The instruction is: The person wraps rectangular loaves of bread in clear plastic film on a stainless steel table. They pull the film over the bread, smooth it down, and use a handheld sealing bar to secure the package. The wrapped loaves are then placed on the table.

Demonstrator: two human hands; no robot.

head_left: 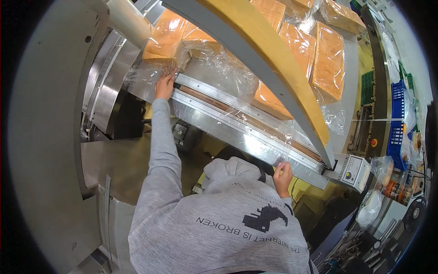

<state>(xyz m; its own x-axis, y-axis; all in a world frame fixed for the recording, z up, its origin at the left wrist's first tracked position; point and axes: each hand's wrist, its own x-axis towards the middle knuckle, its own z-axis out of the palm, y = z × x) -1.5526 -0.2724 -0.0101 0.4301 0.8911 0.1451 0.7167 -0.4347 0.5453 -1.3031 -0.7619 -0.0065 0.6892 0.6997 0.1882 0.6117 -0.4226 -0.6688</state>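
Observation:
A long bench heat sealer with a metal bar and brown strip (255, 121) runs across in front of me. Its yellow-and-grey arm (292, 75) stands raised above it. My left hand (165, 84) is at the bar's left end, fingers drawn together on clear plastic. At the front edge, towards the right end, my right hand (283, 177) has its fingertips pinched on the film's edge. The clear plastic bag (230, 75) lies crumpled behind the bar, partly over it. A bread loaf (271, 100) lies behind the bar, partly hidden by the arm.
Several bagged loaves (328, 59) cover the metal table beyond the sealer. A control box (353, 171) with a knob is fixed at its right end. A blue crate (396, 123) stands far right. On the left rises a large grey machine panel (50, 91).

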